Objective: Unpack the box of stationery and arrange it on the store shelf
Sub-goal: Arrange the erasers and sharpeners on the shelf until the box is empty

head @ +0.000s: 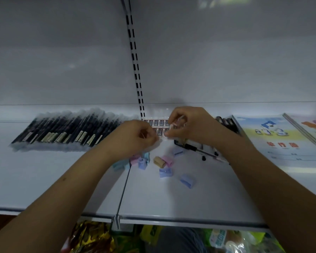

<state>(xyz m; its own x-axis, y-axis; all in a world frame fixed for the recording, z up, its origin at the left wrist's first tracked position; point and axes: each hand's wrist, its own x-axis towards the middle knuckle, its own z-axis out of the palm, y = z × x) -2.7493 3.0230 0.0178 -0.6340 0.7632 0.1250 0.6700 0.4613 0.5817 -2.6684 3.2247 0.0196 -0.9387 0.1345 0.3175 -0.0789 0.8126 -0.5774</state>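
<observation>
Both hands are working together over the middle of the frame, above the white store shelf. The left hand is lying with its fingers curled under, its grip pinching the near edge of a small clear plastic packet; what the packet holds is too blurred to tell. The right hand is hovering just to the right of it and slightly higher in the frame, its grip also pinching the same clear packet between thumb and fingertips, so the two hands are nearly touching. Directly behind the hands, a double row of small labelled erasers is lying against the back panel. Below the hands in the frame, pastel pencil sharpeners in blue, pink and tan are lying scattered and apart from each other on the shelf. At centre left, a long fanned row of dark pens in clear sleeves is lying flat. Under the right wrist, a dark pen pack is lying partly hidden. At the right edge, exercise books with a cartoon cover are lying flat. Along the bottom of the frame, below the shelf edge, bright snack packets are showing.
</observation>
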